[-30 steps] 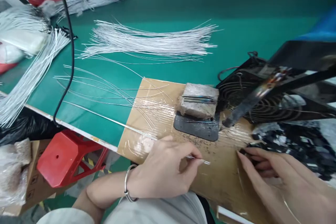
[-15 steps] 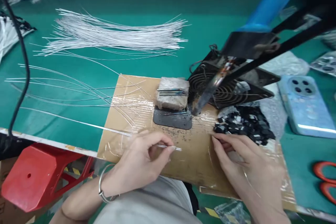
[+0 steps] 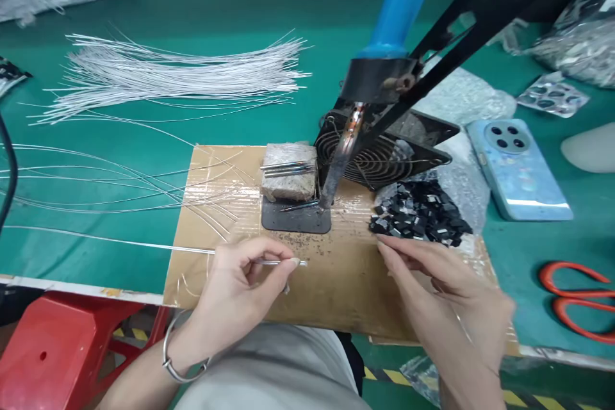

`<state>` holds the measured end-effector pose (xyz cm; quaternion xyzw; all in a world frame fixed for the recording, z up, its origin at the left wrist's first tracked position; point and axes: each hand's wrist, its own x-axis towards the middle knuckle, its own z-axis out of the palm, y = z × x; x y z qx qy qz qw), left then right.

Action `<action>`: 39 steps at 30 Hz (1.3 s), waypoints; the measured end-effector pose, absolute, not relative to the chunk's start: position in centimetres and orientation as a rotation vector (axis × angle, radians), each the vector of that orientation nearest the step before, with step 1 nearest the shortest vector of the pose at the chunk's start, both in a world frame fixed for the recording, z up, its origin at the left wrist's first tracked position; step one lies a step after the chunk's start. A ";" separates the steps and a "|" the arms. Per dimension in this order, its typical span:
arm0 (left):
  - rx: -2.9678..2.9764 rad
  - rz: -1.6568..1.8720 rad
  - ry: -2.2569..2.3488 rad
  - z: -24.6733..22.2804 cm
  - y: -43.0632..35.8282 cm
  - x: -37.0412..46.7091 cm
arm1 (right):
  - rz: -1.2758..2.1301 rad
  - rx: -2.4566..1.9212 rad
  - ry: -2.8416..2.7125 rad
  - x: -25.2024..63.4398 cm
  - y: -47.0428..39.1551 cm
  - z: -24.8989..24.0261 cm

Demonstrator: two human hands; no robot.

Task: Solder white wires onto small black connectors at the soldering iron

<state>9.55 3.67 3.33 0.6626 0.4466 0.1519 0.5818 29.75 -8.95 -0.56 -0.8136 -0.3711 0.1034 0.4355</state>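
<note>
My left hand is closed in a pinch around a thin white wire. The wire trails off to the left, and a short shiny end sticks out past the thumb. To the right, my right hand has its thumb and forefinger pressed together over the cardboard; anything between those fingertips is hidden. Just beyond it lies a pile of small black pieces. A soldering iron with a blue handle is fixed above the board, its tip pointing down near a wrapped block with several thin metal rods on top.
A cardboard sheet covers the work area. Loose white wires lie in a bundle at the back. A black fan stands behind the iron. On the right are a blue phone and red-handled scissors. A red stool stands below left.
The view has swung right, so the bench things appear farther left. Both hands keep their pinches, and the left still has the wire.
</note>
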 end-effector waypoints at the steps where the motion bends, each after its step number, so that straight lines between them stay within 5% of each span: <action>1: 1.530 0.367 1.043 3.3 3.7 9.6 | 0.287 -2.007 -0.894 29.6 -8.9 -0.5; 28: 1.450 0.276 1.141 4.0 4.6 10.5 | 0.739 -1.666 -0.552 26.9 -6.8 -0.1; 39: 1.396 0.234 1.106 4.1 5.0 10.2 | 0.467 -1.873 -0.317 30.0 -8.1 -0.2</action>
